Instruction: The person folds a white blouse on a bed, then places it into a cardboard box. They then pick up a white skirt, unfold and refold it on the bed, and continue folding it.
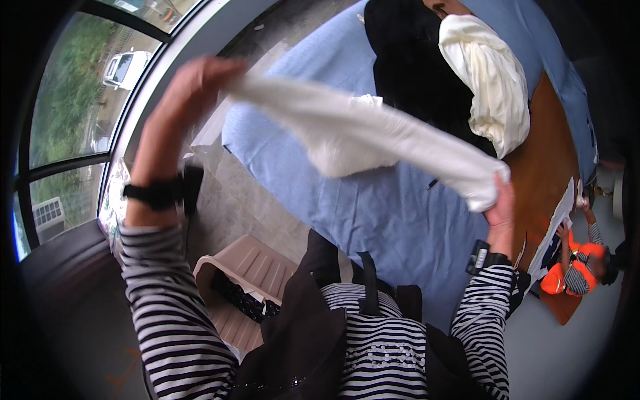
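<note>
A white piece of cloth (370, 132), blurred by motion, stretches between my two hands above a table covered with a blue cloth (380, 220). My left hand (207, 72) is raised at the left and grips one end of it. Lower at the right, my right hand (500, 205) grips the other end. Part of the white cloth sags below the taut upper edge, and its exact kind cannot be made out. Behind it lies a dark garment or cloth (410, 60), with a bunched cream cloth (492, 85) beside it at the far right.
A brown tabletop (545, 135) shows beyond the blue cover. A beige plastic chair (255, 265) stands at my lower left, near the window (75, 90). At the far right, a person in an orange vest (575, 270) handles a white cloth. A small dark pen-like item (432, 184) lies on the cover.
</note>
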Demonstrator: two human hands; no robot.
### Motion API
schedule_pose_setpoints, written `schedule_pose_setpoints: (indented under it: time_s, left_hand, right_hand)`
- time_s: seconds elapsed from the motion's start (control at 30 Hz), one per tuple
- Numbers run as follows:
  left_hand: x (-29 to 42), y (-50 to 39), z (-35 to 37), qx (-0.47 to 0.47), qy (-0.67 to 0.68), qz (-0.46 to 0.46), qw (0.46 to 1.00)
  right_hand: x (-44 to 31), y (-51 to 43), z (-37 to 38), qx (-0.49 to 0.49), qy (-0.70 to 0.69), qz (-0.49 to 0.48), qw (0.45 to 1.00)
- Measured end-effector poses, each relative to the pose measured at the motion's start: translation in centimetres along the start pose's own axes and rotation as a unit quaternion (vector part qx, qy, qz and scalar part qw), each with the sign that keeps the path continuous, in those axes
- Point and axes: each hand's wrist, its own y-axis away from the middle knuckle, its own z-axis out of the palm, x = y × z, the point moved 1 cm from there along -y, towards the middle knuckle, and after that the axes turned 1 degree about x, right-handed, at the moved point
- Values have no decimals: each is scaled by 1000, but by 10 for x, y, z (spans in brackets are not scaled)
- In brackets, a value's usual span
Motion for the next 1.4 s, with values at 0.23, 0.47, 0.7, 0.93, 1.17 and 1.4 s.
schedule_pose_setpoints:
  time_s: [0.23,0.47,0.7,0.93,1.17,1.4]
  left_hand:
    - [-3,-133,-126,172,-123,73,975]
    - [-15,-75,-89,181,-396,124,892]
    - [-35,66,106,-81,-304,112,942]
    - [-29,178,226,-273,-150,43,949]
    - [6,230,237,-375,-149,-34,914]
    - [52,246,238,-443,-146,-198,862]
  right_hand:
    - [-168,24,24,38,-148,-164,975]
    - [-114,119,12,202,54,-201,957]
    - [117,146,5,95,-5,96,991]
    - [285,167,-4,45,119,279,952]
    - [330,158,-33,-46,270,330,903]
    - [345,133,-59,-90,361,260,891]
